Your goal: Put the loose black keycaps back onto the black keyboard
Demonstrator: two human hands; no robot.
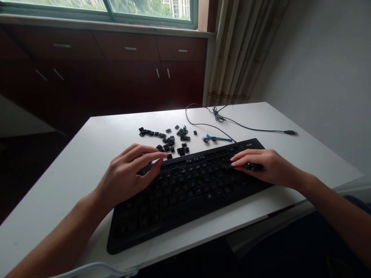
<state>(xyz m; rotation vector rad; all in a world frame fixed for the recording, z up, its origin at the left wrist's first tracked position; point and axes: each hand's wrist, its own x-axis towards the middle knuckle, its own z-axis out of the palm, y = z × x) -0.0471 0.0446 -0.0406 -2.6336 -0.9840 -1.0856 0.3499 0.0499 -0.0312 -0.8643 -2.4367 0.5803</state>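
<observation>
A black keyboard [179,193] lies slanted on the white table, and several of its keys seem to lack caps. My left hand [136,168] reaches over its back left edge, thumb and index finger a small gap apart. Right by that index fingertip is a loose black keycap [169,156]. My right hand [257,165] is low over the keyboard's right part with its fingers drawn together. Under its palm shows a dark, shiny piece [253,167], too shaded to name. Behind the keyboard are scattered black keycaps [169,141].
A thin blue tool [222,138] lies behind the keyboard with small black pieces beside it. The black cable [249,127], partly bundled, runs across the back of the white table [116,127]. Beyond stand dark red cabinets [121,77], a window and a curtain [234,50].
</observation>
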